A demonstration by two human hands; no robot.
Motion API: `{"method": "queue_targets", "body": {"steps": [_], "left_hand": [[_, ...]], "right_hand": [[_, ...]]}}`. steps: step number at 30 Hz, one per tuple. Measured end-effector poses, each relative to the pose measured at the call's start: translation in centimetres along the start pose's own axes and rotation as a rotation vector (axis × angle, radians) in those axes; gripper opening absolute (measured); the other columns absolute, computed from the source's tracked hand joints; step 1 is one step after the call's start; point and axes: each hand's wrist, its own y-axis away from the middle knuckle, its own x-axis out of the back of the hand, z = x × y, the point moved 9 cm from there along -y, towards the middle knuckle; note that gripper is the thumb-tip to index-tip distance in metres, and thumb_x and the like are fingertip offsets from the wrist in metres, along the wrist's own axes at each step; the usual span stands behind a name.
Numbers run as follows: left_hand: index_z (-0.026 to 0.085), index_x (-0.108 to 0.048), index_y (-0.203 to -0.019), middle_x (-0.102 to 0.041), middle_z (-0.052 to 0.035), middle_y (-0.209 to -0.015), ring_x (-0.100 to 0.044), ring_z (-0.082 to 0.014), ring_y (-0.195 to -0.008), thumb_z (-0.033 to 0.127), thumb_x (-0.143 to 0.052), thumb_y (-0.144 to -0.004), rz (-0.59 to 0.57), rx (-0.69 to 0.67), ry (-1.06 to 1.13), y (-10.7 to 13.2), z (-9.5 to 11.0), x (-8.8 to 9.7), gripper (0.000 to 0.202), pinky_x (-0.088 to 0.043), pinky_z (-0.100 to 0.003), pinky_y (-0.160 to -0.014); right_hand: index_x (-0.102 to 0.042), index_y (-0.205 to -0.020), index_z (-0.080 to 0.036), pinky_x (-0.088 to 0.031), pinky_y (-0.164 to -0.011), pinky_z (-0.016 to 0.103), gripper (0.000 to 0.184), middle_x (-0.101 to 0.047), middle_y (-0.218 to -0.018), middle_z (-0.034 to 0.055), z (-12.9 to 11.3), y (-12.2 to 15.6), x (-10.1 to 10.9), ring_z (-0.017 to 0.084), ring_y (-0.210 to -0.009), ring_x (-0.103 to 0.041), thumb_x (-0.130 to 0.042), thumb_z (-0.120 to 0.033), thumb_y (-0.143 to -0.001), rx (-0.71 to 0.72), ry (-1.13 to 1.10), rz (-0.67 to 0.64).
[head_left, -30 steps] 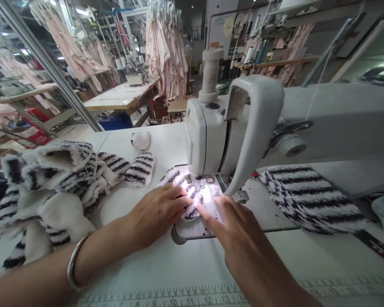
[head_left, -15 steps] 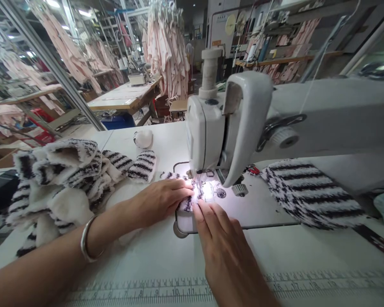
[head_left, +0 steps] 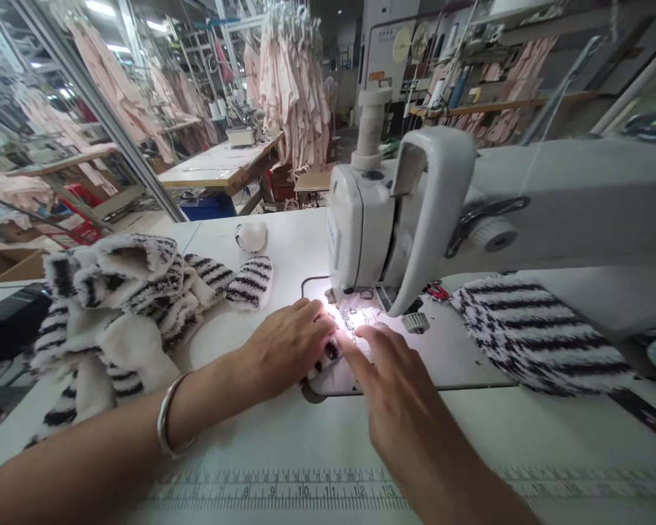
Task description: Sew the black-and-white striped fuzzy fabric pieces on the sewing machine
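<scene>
A small piece of black-and-white striped plush fabric lies under the needle area of a white sewing machine, lit by its lamp. My left hand is closed over the fabric's left side, fingers curled and covering most of it. From the right, my right hand reaches to the fabric's edge near the presser foot, thumb and forefinger apart, the thumb touching or nearly touching the cloth. Both hands are close together in front of the needle, whose tip is lost in glare.
To the left is a heap of striped plush pieces, with a small striped piece and a round white piece beyond. Stacked striped panels lie on the right, near red-handled snips. A printed ruler runs along the front edge.
My left fingers have curled over the fabric and hide more of it. My right hand has shifted from fingers flat on the cloth to thumb and forefinger spread, slightly farther right. The view has shifted slightly.
</scene>
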Motion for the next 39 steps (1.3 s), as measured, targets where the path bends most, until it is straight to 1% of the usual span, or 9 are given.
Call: {"method": "queue_targets", "body": {"steps": [4, 7, 12, 17, 22, 26, 31, 36, 39], "left_hand": [[0.015, -0.053, -0.112, -0.055, -0.0098, -0.117, -0.053, -0.0168, -0.106, 0.01, -0.038, -0.092, -0.066, -0.151, 0.143, 0.9, -0.2, 0.3, 0.026, -0.05, -0.033, -0.09], [0.017, -0.049, -0.121, -0.054, -0.0084, -0.122, -0.051, -0.0165, -0.112, 0.012, -0.04, -0.091, -0.028, -0.166, 0.173, 1.7, -0.3, 0.5, 0.032, -0.047, -0.033, -0.097], [0.015, -0.05, -0.119, -0.054, -0.0102, -0.115, -0.051, -0.0204, -0.099, 0.009, -0.044, -0.086, 0.061, 0.015, 0.103, 2.1, 0.9, -0.4, 0.034, -0.053, -0.039, -0.083], [0.009, -0.052, -0.112, -0.055, -0.0126, -0.104, -0.05, -0.0228, -0.087, 0.01, -0.051, -0.083, 0.089, 0.148, -0.029, 1.4, 2.0, -0.4, 0.029, -0.055, -0.042, -0.069], [0.014, -0.055, -0.107, -0.057, -0.0092, -0.112, -0.053, -0.0197, -0.102, 0.01, -0.046, -0.088, 0.108, 0.016, 0.135, 1.4, 2.9, 1.3, 0.021, -0.053, -0.035, -0.082], [0.016, -0.057, -0.098, -0.063, -0.0055, -0.101, -0.06, -0.0168, -0.086, 0.026, -0.055, -0.088, 0.1, -0.057, 0.189, 2.0, 3.4, 1.5, 0.014, -0.054, -0.032, -0.071], [0.016, -0.057, -0.085, -0.065, -0.0023, -0.096, -0.059, -0.013, -0.081, 0.016, -0.052, -0.088, 0.139, -0.073, 0.162, 2.2, 3.5, 1.1, 0.006, -0.052, -0.027, -0.068], [0.018, -0.06, -0.091, -0.066, -0.0031, -0.097, -0.059, -0.0139, -0.084, 0.017, -0.053, -0.088, 0.144, -0.072, 0.188, 2.7, 3.5, 0.8, 0.008, -0.051, -0.027, -0.072], [0.019, -0.061, -0.098, -0.065, -0.0039, -0.103, -0.059, -0.0154, -0.09, 0.017, -0.053, -0.089, 0.128, -0.072, 0.194, 3.1, 3.7, 0.5, 0.013, -0.051, -0.03, -0.078]], "right_hand": [[-0.058, -0.12, -0.019, -0.047, -0.07, 0.039, 0.061, -0.053, -0.097, 0.0096, -0.5, 0.7, -0.3, 0.024, -0.093, -0.05, -0.029, 0.007, -0.073, -0.052, 0.007, 0.043], [-0.058, -0.12, -0.02, -0.047, -0.069, 0.04, 0.06, -0.052, -0.095, 0.009, 0.2, 0.8, -0.3, 0.025, -0.093, -0.05, -0.03, 0.006, -0.074, -0.031, 0.002, 0.019], [-0.06, -0.117, -0.023, -0.046, -0.066, 0.039, 0.058, -0.052, -0.092, 0.0085, 2.0, -0.2, 0.3, 0.023, -0.081, -0.049, -0.03, 0.004, -0.075, 0.035, 0.024, -0.032], [-0.062, -0.112, -0.023, -0.045, -0.06, 0.036, 0.059, -0.052, -0.09, 0.0096, 2.2, -0.8, 0.7, 0.023, -0.078, -0.05, -0.029, 0.005, -0.072, 0.09, 0.106, -0.042], [-0.054, -0.124, -0.02, -0.048, -0.071, 0.04, 0.066, -0.05, -0.1, 0.011, 1.7, 1.9, 1.7, 0.024, -0.094, -0.05, -0.027, 0.008, -0.071, 0.049, 0.092, 0.038], [-0.046, -0.131, -0.022, -0.047, -0.081, 0.04, 0.068, -0.048, -0.11, 0.01, 1.9, 4.4, 1.4, 0.023, -0.105, -0.047, -0.027, 0.01, -0.073, -0.043, 0.03, 0.016], [-0.047, -0.13, -0.022, -0.045, -0.082, 0.038, 0.069, -0.048, -0.116, 0.0096, 2.2, 5.4, 1.1, 0.022, -0.11, -0.046, -0.028, 0.01, -0.072, -0.098, 0.005, 0.032], [-0.05, -0.128, -0.022, -0.045, -0.08, 0.039, 0.065, -0.05, -0.114, 0.011, 1.0, 5.5, 1.3, 0.024, -0.107, -0.048, -0.029, 0.007, -0.074, -0.082, 0.019, 0.172], [-0.05, -0.129, -0.022, -0.045, -0.081, 0.04, 0.068, -0.05, -0.115, 0.0119, -0.1, 5.3, 0.6, 0.025, -0.11, -0.047, -0.028, 0.008, -0.072, -0.068, 0.04, 0.15]]}}
